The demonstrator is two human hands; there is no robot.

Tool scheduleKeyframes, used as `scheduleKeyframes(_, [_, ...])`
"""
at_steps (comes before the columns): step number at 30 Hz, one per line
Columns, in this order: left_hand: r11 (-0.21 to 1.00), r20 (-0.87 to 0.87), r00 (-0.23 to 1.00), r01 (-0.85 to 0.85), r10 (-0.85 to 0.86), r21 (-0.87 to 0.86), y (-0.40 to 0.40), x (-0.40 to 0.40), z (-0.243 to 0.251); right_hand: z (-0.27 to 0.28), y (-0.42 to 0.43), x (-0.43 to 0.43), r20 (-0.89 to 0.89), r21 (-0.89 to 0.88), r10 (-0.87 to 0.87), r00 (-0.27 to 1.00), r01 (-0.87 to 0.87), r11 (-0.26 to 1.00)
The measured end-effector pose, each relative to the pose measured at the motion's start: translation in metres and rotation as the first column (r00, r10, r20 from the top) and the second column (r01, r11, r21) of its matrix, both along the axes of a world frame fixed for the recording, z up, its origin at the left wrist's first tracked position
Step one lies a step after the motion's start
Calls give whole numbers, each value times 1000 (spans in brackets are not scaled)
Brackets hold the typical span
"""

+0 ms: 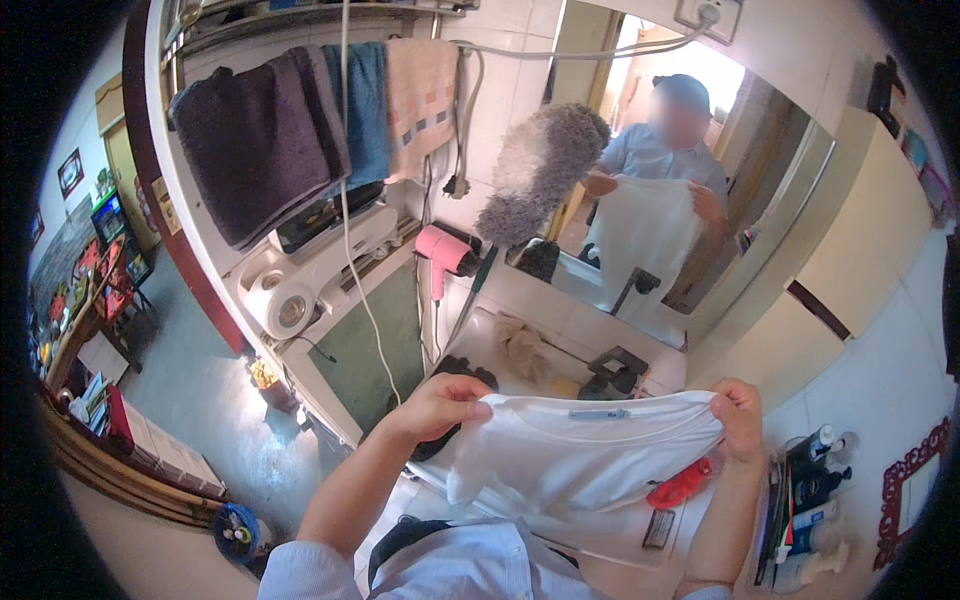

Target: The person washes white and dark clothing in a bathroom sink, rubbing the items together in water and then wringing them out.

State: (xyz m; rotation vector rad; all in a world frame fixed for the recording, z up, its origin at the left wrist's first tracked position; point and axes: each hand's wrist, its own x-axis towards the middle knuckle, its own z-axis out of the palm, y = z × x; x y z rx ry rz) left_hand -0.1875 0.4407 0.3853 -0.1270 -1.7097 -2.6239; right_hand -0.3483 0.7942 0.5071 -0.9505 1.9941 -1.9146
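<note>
A white T-shirt (577,457) is stretched out in front of me, its neckline with a small label facing up. My left hand (450,405) pinches one shoulder of the shirt. Its other shoulder is gripped between the thumb and fingers of my right hand (739,420). Below the shirt's right side lies a red item (679,484) that I cannot identify, beside a white surface. The wall mirror (652,172) reflects a person in a cap and light blue shirt holding up the white shirt.
Towels (259,142) hang at upper left above a pink hair dryer (444,251). A fluffy grey duster (544,169) stands before the mirror. A beige cloth (521,345) lies behind the shirt. Bottles (817,487) stand at right; a bin with a blue liner (236,532) is at lower left.
</note>
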Motion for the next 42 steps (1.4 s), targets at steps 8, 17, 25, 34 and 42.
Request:
scheduleKeyframes(8, [999, 57, 998, -38, 36, 35, 0, -2, -7, -8, -24, -3, 68, 87, -236, 969, 230, 969])
scheduleKeyframes(17, [971, 105, 966, -231, 235, -54, 127, -62, -18, -116, -100, 18, 14, 41, -205, 979, 205, 978])
scheduleKeyframes(25, [820, -398, 916, -200, -37, -537, 154, -52, -3, -117, -66, 16, 297, -67, -143, 944, 170, 983])
scheduleKeyframes(34, [917, -240, 926, -341, 290, -205, 111, -83, 0, -40, -40, 22, 222, -74, -146, 964, 166, 983])
scheduleKeyframes(42, [999, -96, 995, -41, 40, -7, 106, -85, 61, 0, -21, 18, -12, 94, -196, 981, 196, 976])
